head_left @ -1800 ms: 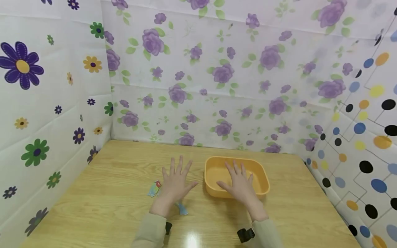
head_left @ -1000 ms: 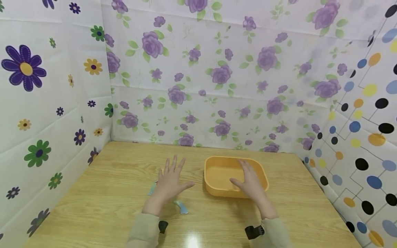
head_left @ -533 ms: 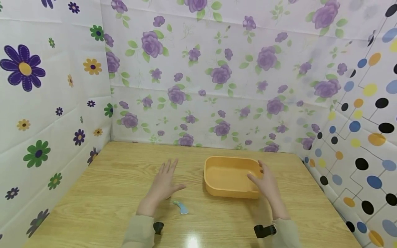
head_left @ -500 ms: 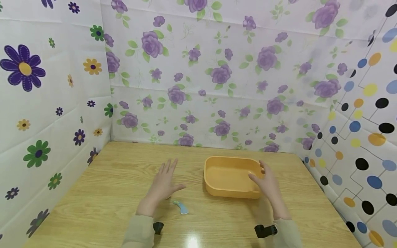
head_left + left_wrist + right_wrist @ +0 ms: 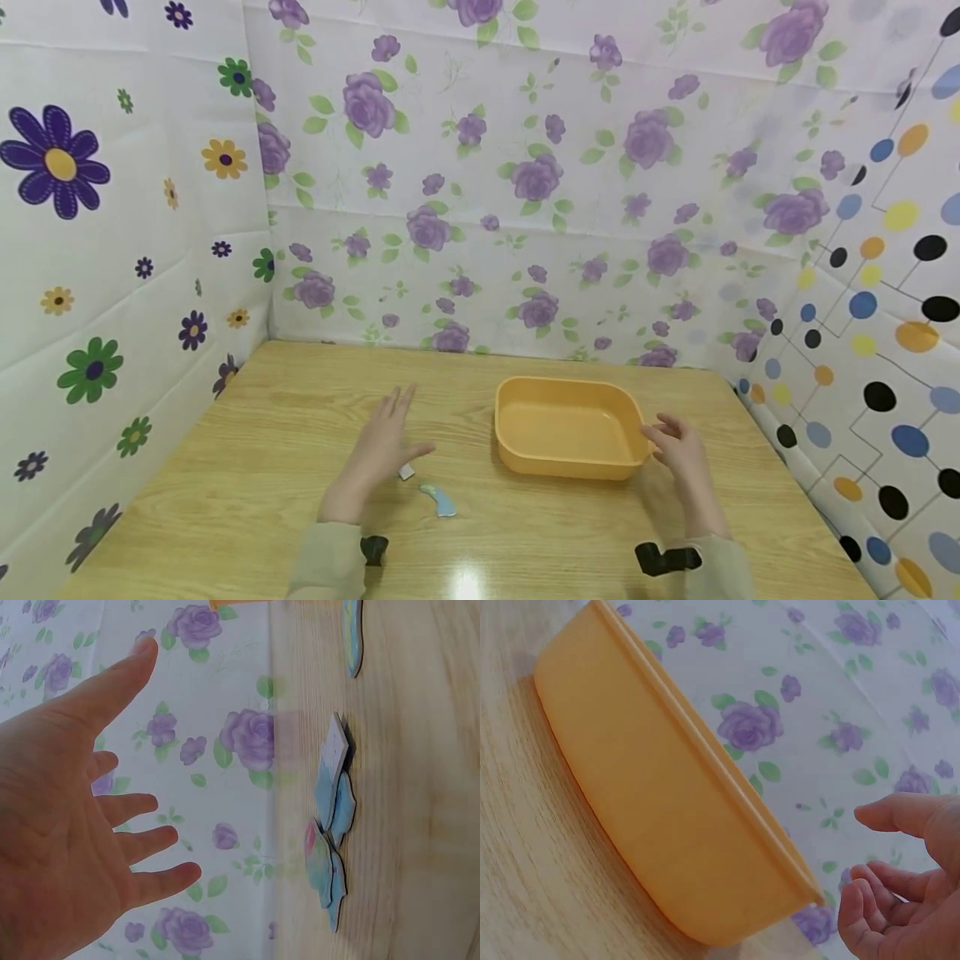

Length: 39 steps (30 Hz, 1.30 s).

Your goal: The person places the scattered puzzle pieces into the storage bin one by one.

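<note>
Far left, a white sheet printed with purple, green and yellow daisies (image 5: pixel 90 275) drops down to a light, wood-grained table (image 5: pixel 247 433). Next along, there's the left hand (image 5: pixel 377 446), out of a beige sleeve (image 5: pixel 330 558) with a small black wrist device (image 5: pixel 373 550): fingers spread, thumb out wide, nothing in its grasp, poised above the table. Just under it, mostly covered from the head camera, sits a cluster of flat, thin-edged, irregular pieces, and the left wrist view gives us the detail: a pale, white-and-blue angular piece (image 5: pixel 330 769) leaning over a plain blue piece (image 5: pixel 343 810), and a green piece with a pink patch (image 5: pixel 318 862) overlapping another blue one (image 5: pixel 337 892). A touch further right, a slim, curved, light-blue piece (image 5: pixel 440 502) lies alone on the wood. Behind it all hangs a white sheet with purple roses (image 5: pixel 487 192). Now the shallow, smooth orange basin (image 5: pixel 570 467), upright on the table, right of centre. Just beyond its right end, the right hand (image 5: pixel 681 450), fingers loosely bent, grasp empty, a gap to the rim in its wrist view. Far right, a white sheet with coloured dots (image 5: pixel 885 358).
</note>
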Each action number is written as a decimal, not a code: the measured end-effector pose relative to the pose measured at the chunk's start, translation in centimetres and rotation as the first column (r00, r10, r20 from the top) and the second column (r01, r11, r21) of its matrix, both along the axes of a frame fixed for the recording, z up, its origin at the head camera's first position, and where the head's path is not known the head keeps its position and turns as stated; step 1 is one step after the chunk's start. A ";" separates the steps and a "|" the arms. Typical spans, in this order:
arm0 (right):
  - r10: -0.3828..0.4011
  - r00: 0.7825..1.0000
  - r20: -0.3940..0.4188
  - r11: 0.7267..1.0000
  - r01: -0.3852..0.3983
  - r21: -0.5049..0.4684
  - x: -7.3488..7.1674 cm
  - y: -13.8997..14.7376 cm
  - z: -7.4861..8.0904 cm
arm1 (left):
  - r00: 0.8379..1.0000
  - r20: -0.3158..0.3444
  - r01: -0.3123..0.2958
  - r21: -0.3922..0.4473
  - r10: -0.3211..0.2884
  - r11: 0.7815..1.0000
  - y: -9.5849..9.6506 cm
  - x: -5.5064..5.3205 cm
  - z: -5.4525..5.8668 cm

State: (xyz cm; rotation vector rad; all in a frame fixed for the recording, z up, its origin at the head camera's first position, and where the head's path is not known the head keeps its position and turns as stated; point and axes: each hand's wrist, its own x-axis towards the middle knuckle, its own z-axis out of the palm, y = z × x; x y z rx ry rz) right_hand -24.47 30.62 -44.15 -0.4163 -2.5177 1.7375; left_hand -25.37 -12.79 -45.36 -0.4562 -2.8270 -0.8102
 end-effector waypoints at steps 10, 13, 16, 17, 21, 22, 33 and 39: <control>0.018 0.999 0.046 0.978 -0.008 -0.207 0.0 0.6 -1.7 | 1.000 0.023 0.005 0.078 -0.007 0.997 -1.3 0.4 0.1; 0.043 0.997 0.058 0.967 -0.027 -0.254 0.0 0.6 -2.1 | 0.999 0.040 0.007 0.123 -0.012 0.992 -1.8 0.4 0.0; 0.061 0.995 0.073 0.953 -0.036 -0.300 -0.1 0.8 -2.5 | 0.997 0.076 0.000 0.180 -0.014 0.984 -2.4 0.4 0.0; 0.063 0.995 0.081 0.948 -0.034 -0.315 -0.2 0.9 -2.6 | 0.996 0.087 -0.003 0.195 -0.015 0.981 -2.6 0.4 0.0; 0.079 0.992 0.095 0.924 -0.037 -0.380 -0.5 1.4 -3.2 | 0.993 0.117 -0.006 0.227 -0.022 0.974 -3.6 0.4 0.0; 0.088 0.992 0.096 0.918 -0.043 -0.393 -0.6 1.5 -3.3 | 0.992 0.125 -0.007 0.233 -0.023 0.972 -3.9 0.4 -0.1; 0.091 0.994 0.064 0.897 -0.054 -0.440 -0.1 1.2 -4.3 | 0.973 0.228 -0.052 0.338 -0.028 0.940 -5.8 0.3 -1.2; 0.073 0.996 0.060 0.883 -0.037 -0.468 0.3 0.5 -4.6 | 0.969 0.244 -0.061 0.339 -0.025 0.939 -6.2 0.3 -1.6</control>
